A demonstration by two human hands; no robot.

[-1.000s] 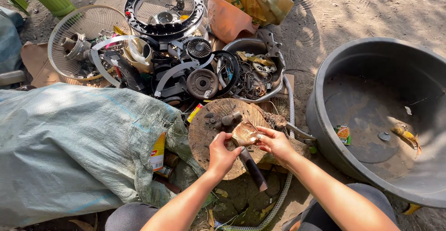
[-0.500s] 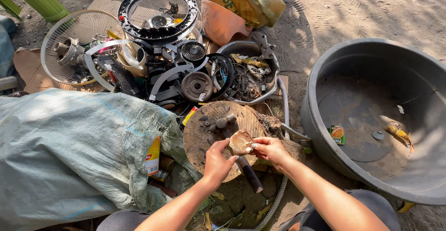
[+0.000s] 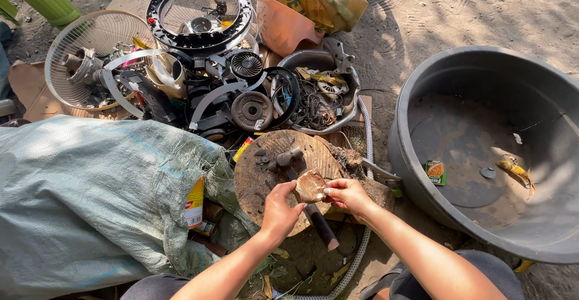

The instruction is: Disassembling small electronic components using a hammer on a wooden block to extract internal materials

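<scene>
A small brown rusty scrap piece [image 3: 311,185] is pinched between both hands, just above the near edge of the round wooden chopping block [image 3: 265,179]. The left hand [image 3: 280,206] grips it from the near-left side, fingers [image 3: 288,186] curled and pressed on its edge. The right hand [image 3: 345,192] holds the opposite side, fingertips [image 3: 329,189] closed on the rim. It appears to be kept over the block so that a firm surface lies underneath.

A hammer [image 3: 301,194] is laid on the block, head near the block's centre, handle running toward the person and passing under the held piece; it is probably left there for easy reach. Small dark bits are scattered on the block top beside the hammer head.

Behind the block, a heap of fan parts and metal scrap [image 3: 229,89] is piled, with a wire fan guard [image 3: 78,59] at its left end and a black ring [image 3: 199,10] at the back. Left of the block lies a stuffed grey-green woven sack [image 3: 90,197]. Right of the block stands a large grey plastic basin [image 3: 422,95], with a small can [image 3: 435,171] and a few scraps inside, seemingly placed as a bin for sorted pieces. All rests on bare dirt ground.
</scene>
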